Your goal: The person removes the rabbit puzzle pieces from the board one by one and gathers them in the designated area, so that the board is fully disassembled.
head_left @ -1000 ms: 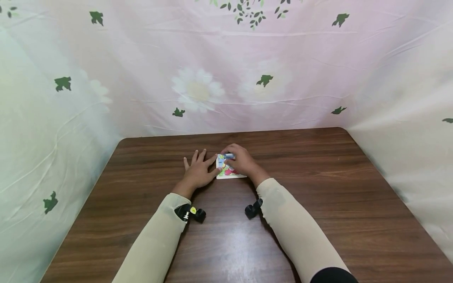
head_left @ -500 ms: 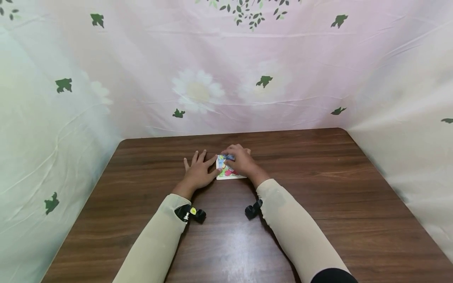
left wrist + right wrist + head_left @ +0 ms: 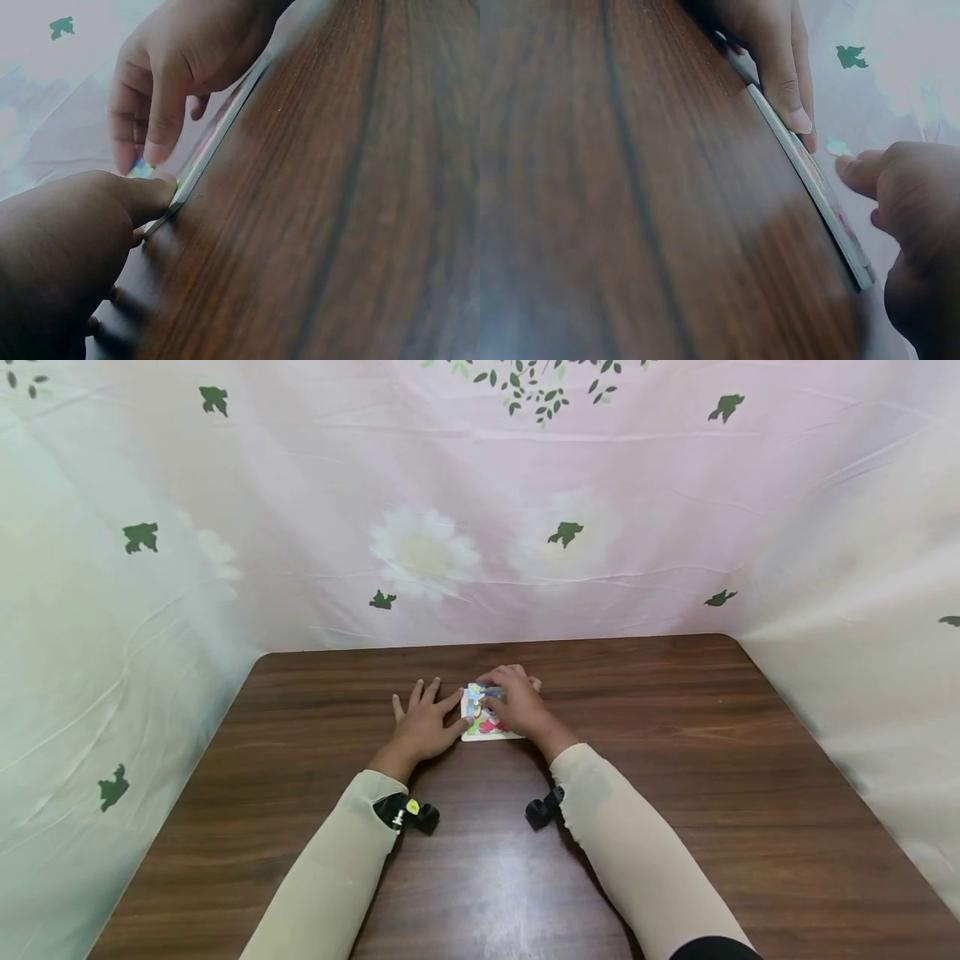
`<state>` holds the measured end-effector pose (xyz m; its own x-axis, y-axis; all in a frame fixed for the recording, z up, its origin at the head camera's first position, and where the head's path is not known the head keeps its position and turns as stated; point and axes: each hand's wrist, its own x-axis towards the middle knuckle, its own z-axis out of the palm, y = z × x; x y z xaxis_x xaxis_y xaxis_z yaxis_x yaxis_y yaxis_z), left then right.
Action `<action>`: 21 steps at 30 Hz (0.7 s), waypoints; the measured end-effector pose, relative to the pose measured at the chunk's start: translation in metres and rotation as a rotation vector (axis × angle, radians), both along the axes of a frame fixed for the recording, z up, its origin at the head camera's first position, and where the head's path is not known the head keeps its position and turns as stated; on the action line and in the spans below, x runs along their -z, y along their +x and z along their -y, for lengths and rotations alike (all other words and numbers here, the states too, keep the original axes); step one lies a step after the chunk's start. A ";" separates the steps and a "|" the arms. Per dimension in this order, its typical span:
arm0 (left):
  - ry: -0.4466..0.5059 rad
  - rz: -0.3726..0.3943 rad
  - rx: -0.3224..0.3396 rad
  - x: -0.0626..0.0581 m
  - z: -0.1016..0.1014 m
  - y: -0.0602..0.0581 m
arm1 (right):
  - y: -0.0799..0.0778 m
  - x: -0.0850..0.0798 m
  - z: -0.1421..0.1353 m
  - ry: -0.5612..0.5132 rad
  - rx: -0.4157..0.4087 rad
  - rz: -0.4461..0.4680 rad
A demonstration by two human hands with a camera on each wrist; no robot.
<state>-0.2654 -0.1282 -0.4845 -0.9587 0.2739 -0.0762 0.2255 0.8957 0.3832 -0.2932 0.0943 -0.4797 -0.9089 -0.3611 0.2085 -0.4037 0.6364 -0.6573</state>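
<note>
Picture board (image 3: pixel 483 724): thin and four-sided, with a pale rim around a bright printed picture in blue, green, yellow and pinkish red.
Board's pose: flat on the tabletop (image 3: pixel 637 793), face up, towards its far edge; one rim runs roughly parallel to that edge.
Board's left side: the left hand's (image 3: pixel 423 729) thumb and index finger touch it.
Board's right part: hidden under the right hand (image 3: pixel 522 708) in the head view.
Small piece (image 3: pixel 140 169): blue and yellow, pinched between the right hand's thumb and fingers.
Piece's place: at the board's far left part; contact with the board cannot be told.
</note>
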 end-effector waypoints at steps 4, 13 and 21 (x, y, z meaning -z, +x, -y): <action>0.005 -0.001 -0.005 0.000 0.000 0.000 | 0.002 0.000 -0.002 -0.038 0.011 0.019; 0.015 -0.010 -0.013 0.000 -0.001 0.001 | 0.004 0.001 -0.021 -0.092 0.016 0.037; 0.013 -0.003 -0.016 0.000 0.000 0.002 | 0.002 0.003 -0.042 -0.075 0.043 0.050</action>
<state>-0.2638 -0.1279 -0.4849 -0.9631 0.2598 -0.0697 0.2126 0.8941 0.3943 -0.2916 0.1364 -0.4824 -0.9333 -0.3066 0.1870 -0.3422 0.6009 -0.7224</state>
